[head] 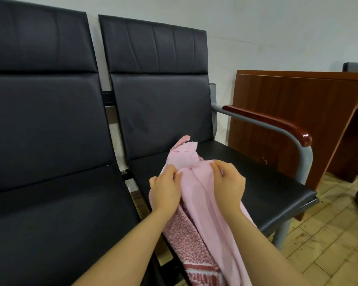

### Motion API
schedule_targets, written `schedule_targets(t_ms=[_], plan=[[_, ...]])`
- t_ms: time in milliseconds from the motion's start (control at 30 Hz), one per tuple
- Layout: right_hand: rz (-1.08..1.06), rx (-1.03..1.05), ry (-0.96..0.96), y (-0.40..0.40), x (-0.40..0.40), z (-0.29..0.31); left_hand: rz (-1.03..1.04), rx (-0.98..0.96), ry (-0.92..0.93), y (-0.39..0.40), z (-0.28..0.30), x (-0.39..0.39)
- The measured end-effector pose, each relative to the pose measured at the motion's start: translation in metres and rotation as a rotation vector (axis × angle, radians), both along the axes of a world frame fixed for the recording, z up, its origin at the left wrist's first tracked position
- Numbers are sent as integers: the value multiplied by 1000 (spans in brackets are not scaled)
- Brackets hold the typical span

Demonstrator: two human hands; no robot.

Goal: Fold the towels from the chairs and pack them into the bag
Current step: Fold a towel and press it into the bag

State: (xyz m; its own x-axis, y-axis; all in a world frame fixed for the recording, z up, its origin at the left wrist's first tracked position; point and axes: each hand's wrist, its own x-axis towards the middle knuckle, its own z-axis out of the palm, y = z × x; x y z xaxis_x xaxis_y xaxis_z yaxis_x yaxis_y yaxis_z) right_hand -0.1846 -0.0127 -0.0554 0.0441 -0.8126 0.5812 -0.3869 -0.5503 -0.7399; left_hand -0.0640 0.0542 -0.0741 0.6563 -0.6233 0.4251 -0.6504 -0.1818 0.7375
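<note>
Left hand and right hand pinch pink towel over chair beside wooden desk.

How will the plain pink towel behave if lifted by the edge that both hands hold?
The pink towel will probably hang limp: it already drapes in soft folds off the seat. It looks thin, so likely light.

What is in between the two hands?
In the head view, a bunched fold of the pink towel lies between the left hand and right hand; both pinch it.
</note>
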Motion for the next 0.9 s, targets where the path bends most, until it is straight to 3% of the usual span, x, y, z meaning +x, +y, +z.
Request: schedule_targets(t_ms=[100, 233, 367, 533, 667, 900], plan=[[-32, -11, -90, -1, 5, 19, -44, -103, -23, -3, 28, 2], [-8, 14, -360, -2, 15, 43, -30, -217, -96, -3, 67, 3], [55, -46, -437, 4, 23, 81, -3, -297, -151, 2, 104, 13], [130, -136, -394, 15, 44, 136, 16, -398, -148, 19, 158, 29], [211, -280, -380, 35, 65, 153, 121, -403, -275, 49, 188, 52], [254, -488, -59, 85, 110, 115, 375, -65, -491, 122, 164, 106]])
